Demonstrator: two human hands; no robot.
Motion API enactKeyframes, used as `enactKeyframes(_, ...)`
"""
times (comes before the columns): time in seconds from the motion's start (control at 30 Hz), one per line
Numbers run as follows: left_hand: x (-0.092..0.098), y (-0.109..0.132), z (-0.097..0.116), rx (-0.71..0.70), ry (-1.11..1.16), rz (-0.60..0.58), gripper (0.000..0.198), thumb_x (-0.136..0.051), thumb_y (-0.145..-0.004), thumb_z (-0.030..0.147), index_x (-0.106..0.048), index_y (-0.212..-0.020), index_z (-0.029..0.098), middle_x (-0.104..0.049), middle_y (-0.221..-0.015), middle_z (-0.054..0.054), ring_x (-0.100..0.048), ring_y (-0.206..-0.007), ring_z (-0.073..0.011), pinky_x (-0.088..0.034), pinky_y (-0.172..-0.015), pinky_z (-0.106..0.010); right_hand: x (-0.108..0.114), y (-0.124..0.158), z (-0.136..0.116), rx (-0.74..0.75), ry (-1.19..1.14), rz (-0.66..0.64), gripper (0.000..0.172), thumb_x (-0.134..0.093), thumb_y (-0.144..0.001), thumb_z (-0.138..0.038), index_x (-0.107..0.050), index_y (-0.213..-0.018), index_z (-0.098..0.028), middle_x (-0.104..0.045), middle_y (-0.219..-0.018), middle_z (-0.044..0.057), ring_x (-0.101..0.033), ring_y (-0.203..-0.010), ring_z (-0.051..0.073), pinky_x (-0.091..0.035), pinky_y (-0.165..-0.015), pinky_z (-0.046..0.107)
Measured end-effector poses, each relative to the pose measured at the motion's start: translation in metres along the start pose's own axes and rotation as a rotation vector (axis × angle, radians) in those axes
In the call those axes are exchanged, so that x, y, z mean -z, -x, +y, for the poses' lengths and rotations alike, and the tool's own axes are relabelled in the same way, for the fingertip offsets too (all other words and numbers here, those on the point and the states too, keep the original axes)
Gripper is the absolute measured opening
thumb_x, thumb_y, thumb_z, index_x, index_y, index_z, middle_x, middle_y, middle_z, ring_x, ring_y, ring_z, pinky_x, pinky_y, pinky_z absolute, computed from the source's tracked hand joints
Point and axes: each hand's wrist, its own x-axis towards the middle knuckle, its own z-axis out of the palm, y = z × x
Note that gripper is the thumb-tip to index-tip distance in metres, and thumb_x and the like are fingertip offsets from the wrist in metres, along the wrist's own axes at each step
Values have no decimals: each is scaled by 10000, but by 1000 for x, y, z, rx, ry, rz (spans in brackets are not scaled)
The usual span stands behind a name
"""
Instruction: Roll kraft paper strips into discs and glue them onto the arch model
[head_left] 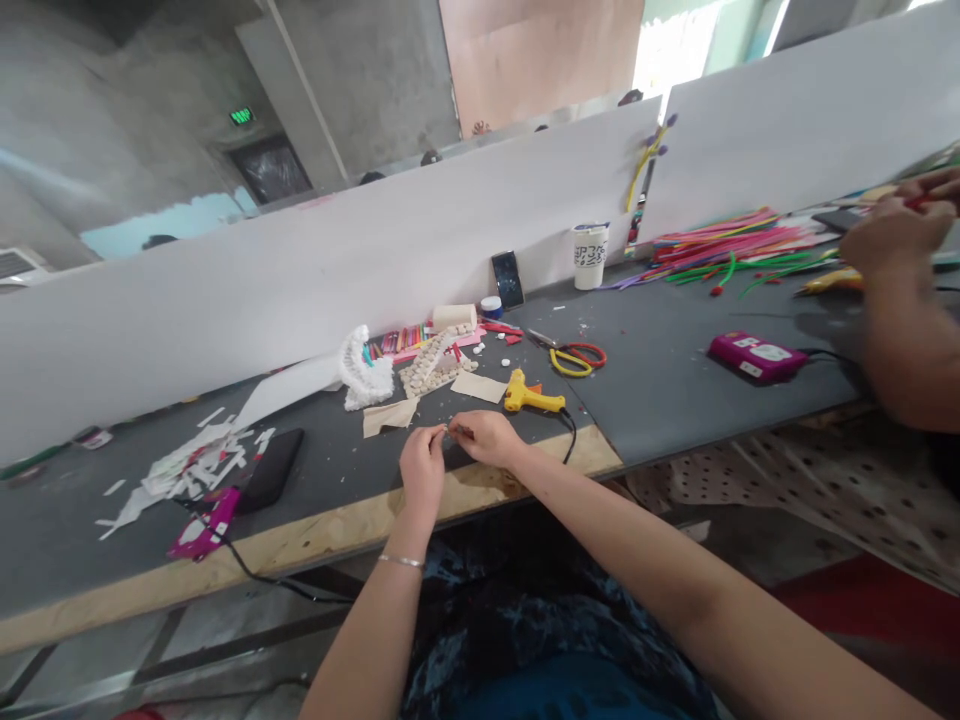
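My left hand (pixel 422 467) and my right hand (pixel 487 437) meet at the near edge of the grey table (pixel 660 370). Both pinch a small thin piece (pixel 452 430) between their fingertips; it is too small to name. Just behind them lie a yellow glue gun (pixel 529 396), brown paper scraps (pixel 390 415) and a patch of small beige tiles (pixel 431 362). A white ruffled piece (pixel 361 372) stands left of the tiles.
Scissors (pixel 574 356) lie behind the glue gun, with a paper cup (pixel 590 255) and a phone (pixel 508 279) against the white divider (pixel 337 260). A black phone (pixel 270 468) and white cuttings (pixel 187 465) sit at left. Another person's hands (pixel 896 235) work at right near coloured pipe cleaners (pixel 720 245) and a pink box (pixel 756 356).
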Motion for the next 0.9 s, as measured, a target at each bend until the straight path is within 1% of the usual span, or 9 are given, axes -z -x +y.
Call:
enactKeyframes(0.13, 0, 1, 0, 6, -39, 16, 171, -503, -932, 240, -641, -843, 192, -690, -823, -82, -649, -789, -232, -504, -731, -356, 0, 0, -2, -4, -15, 3, 299, -585, -948, -343, -597, -1186, -163, -630, -1170, 80, -641, -977, 199, -553, -834, 407)
enactKeyframes(0.27, -1, 1, -1, -13, -69, 2, 159, -503, -913, 187, -610, -796, 197, -653, -811, -83, -624, -826, -245, -490, -758, -368, -2, 0, -2, -6, -32, 8, 308, -587, -946, -344, -592, -1195, -163, -626, -1179, 82, -639, -982, 202, -553, -835, 409)
enactKeyframes(0.37, -2, 1, -1, -14, -68, -7, 157, -501, -908, 171, -606, -795, 197, -648, -826, -86, -621, -846, -248, -489, -779, -375, -5, 0, -1, -9, -34, 17, 312, -587, -946, -343, -590, -1201, -164, -623, -1187, 83, -638, -989, 204, -552, -839, 412)
enactKeyframes(0.53, 0, 4, 1, -6, -12, -3, 157, -494, -926, 189, -624, -838, 199, -658, -828, -65, -628, -836, -221, -497, -787, -350, -9, 1, 2, -3, -12, 47, 307, -582, -949, -343, -591, -1202, -169, -620, -1196, 84, -635, -996, 204, -550, -845, 413)
enactKeyframes(0.67, 1, 6, -2, 24, 36, 20, 168, -511, -926, 210, -617, -796, 199, -656, -791, -48, -632, -788, -203, -509, -743, -329, -10, 2, 3, 38, -9, 61, 297, -580, -951, -341, -595, -1194, -171, -623, -1189, 83, -637, -989, 200, -551, -842, 408)
enactKeyframes(0.73, 0, 6, -5, 38, 59, 30, 153, -520, -925, 219, -628, -819, 197, -671, -808, -49, -643, -792, -199, -519, -744, -329, -10, 2, 3, 58, -15, 69, 290, -577, -952, -339, -598, -1189, -173, -623, -1190, 82, -636, -990, 199, -550, -845, 407)
enactKeyframes(0.83, -2, 5, -8, 41, 85, 29, 149, -511, -926, 203, -660, -926, 201, -705, -917, -66, -666, -869, -199, -533, -798, -341, -10, 2, 3, 72, -26, 84, 282, -574, -954, -339, -602, -1184, -178, -622, -1198, 83, -633, -1001, 200, -546, -857, 411)
enactKeyframes(0.9, -4, 5, -9, 37, 93, 17, 166, -507, -925, 193, -672, -936, 207, -714, -920, -63, -673, -870, -197, -537, -799, -338, -11, 2, 3, 68, -32, 92, 280, -573, -954, -339, -604, -1183, -179, -621, -1201, 83, -632, -1007, 201, -544, -863, 414)
